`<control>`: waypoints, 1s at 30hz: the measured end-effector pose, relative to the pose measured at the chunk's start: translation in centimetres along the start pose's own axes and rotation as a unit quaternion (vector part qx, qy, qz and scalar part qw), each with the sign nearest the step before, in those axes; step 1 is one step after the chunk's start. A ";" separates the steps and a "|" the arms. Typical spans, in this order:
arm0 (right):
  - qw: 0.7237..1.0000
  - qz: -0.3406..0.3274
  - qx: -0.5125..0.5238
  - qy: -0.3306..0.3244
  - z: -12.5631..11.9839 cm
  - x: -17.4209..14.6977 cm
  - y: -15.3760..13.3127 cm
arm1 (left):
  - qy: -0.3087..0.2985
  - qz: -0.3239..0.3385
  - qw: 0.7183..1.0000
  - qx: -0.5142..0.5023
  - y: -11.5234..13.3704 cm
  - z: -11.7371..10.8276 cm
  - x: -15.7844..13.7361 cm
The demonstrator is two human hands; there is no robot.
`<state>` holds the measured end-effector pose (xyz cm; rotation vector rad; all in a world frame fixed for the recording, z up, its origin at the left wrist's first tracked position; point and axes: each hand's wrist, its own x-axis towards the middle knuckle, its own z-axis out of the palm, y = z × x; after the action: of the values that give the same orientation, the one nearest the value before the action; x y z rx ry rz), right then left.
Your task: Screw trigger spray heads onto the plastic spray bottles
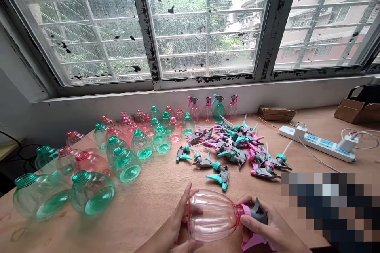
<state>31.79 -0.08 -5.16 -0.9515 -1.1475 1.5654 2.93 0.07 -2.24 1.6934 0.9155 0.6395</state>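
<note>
A clear pink bottle (212, 215) lies sideways in front of me, above the near part of the table. My left hand (178, 223) is wrapped around its base end, thumb and fingers on either side. My right hand (274, 223) is closed around the grey and pink trigger sprayer (257, 211) at the bottle's neck, with the thumb against the pink collar. The sprayer's pink trigger points down below that hand. Beyond my hands lies a heap of loose trigger sprayers (234, 156) in grey, pink and teal, some with thin tubes sticking up.
Several open green and pink bottles (123, 168) stand at the left. A few bottles with sprayers fitted (219, 110) line the wall below the window. A white power strip (317, 142), cables, a brown package (276, 113) and a cardboard box (356, 106) are at the right.
</note>
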 end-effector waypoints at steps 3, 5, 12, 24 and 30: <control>1.000 -0.004 -0.004 0.004 0.0 0.0 0.1 | -0.003 -0.001 1.000 -0.011 0.0 0.0 0.1; 1.000 -0.003 -0.010 0.007 -0.1 0.1 0.2 | -0.009 0.000 0.999 -0.044 -0.1 0.1 0.1; 0.999 -0.012 -0.045 0.013 -0.2 0.1 0.2 | -0.004 -0.018 0.999 -0.029 0.1 0.0 -0.1; 0.999 -0.013 -0.032 0.010 -0.3 0.1 0.4 | -0.008 -0.012 0.999 -0.052 -0.3 -0.1 -0.3; 1.000 -0.013 -0.017 0.002 -0.4 0.2 0.5 | 0.003 0.007 1.000 0.005 -0.2 -0.1 -0.1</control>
<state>31.98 0.12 -5.78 -0.9585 -1.1832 1.5266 2.75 0.11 -2.39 1.7092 0.9129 0.6505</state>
